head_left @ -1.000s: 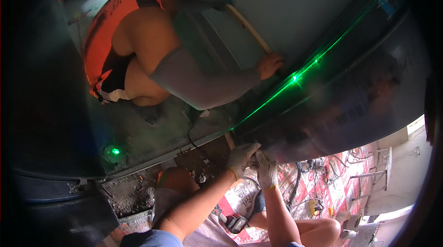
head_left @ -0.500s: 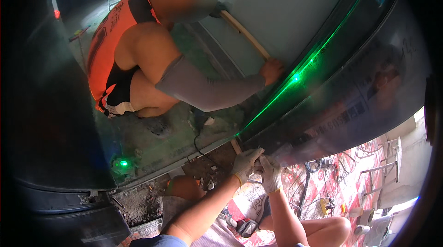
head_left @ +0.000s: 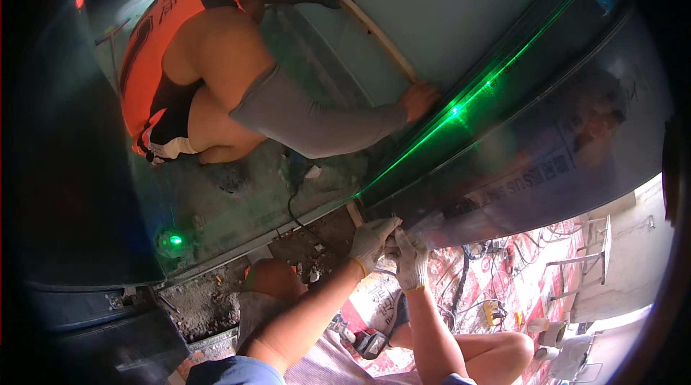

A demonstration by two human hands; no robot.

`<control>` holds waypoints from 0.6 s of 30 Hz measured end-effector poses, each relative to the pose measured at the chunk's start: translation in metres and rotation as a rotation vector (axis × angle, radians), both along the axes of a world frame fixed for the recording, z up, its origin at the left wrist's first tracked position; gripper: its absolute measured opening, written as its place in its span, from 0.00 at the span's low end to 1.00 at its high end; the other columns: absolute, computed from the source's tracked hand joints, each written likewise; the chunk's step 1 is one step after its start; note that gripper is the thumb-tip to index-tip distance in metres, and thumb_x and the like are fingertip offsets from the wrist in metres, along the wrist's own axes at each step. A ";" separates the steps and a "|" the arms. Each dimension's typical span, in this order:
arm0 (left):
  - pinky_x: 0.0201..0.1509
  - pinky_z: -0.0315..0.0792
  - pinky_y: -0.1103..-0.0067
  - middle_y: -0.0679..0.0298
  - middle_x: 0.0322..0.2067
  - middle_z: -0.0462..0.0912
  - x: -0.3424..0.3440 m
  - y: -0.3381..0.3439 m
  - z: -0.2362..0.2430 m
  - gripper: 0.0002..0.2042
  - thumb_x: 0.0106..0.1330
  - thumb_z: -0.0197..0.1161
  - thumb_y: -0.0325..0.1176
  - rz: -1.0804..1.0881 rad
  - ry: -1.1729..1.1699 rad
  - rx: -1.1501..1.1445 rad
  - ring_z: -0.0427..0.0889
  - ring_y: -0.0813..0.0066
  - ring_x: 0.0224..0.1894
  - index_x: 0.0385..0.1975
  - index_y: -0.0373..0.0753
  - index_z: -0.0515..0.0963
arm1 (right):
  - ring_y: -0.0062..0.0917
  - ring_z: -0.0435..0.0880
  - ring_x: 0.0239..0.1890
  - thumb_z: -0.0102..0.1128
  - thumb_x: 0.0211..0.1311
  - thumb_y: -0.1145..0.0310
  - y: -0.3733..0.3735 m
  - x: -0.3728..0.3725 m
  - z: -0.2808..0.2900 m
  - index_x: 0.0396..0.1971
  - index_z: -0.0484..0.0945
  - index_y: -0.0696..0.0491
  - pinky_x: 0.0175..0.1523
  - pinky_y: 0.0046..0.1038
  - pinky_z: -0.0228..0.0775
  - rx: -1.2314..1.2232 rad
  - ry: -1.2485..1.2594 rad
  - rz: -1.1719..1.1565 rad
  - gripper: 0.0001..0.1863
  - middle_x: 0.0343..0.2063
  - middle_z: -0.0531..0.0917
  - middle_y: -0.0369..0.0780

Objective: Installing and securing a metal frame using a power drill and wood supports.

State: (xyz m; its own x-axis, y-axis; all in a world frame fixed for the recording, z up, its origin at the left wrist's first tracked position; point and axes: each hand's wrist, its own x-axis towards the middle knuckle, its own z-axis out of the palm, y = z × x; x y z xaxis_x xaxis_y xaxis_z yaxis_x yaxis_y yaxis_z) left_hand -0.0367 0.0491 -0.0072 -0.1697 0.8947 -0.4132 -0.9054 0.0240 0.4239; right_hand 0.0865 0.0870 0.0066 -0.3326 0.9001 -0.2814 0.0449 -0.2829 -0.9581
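Just toward five o'clock of centre, the gloved left hand and right hand are held together, both narrowed, any grasped item impossible to tell; toward two o'clock, lengthwise, the dark glossy panel is stretched, right hand nearer.

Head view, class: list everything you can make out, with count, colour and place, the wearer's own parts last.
Co-worker: one, orange and black top, upper left
Wooden strip: one, light brown, in co-worker's hands
Glossy panel: one, dark, right of centre
Light line: one, green, toward upper right
Floor glow: one, green, left
Cable: one, black, left of centre
Debris: one patch, greyish, lower left
Printed sheeting: count unclear, red and white, lower right
Power tool: one, mostly black, lower centre
Left hand: one, white glove, by panel's left end
Right hand: one, white glove, beside left hand
Forearms: two, bare, lower centre
Knees: two, bare, outside forearms
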 end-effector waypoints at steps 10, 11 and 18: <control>0.28 0.77 0.82 0.67 0.32 0.85 0.005 0.003 -0.004 0.13 0.73 0.70 0.39 0.013 0.045 -0.053 0.82 0.81 0.27 0.45 0.35 0.87 | 0.21 0.87 0.29 0.64 0.77 0.57 -0.003 -0.001 0.001 0.39 0.86 0.60 0.37 0.23 0.82 -0.004 0.024 -0.029 0.18 0.30 0.89 0.41; 0.27 0.77 0.82 0.67 0.31 0.85 0.006 0.003 -0.003 0.12 0.73 0.71 0.38 0.012 0.039 -0.047 0.82 0.81 0.26 0.45 0.35 0.87 | 0.21 0.87 0.29 0.64 0.77 0.57 -0.002 0.001 0.000 0.39 0.86 0.60 0.37 0.23 0.82 -0.005 0.019 -0.030 0.18 0.30 0.89 0.41; 0.27 0.78 0.82 0.67 0.30 0.85 0.008 0.004 -0.003 0.10 0.72 0.71 0.37 0.019 0.024 -0.030 0.82 0.79 0.26 0.42 0.36 0.86 | 0.21 0.86 0.28 0.64 0.77 0.58 0.003 0.009 -0.004 0.41 0.85 0.61 0.37 0.23 0.80 -0.020 0.036 -0.012 0.17 0.31 0.89 0.41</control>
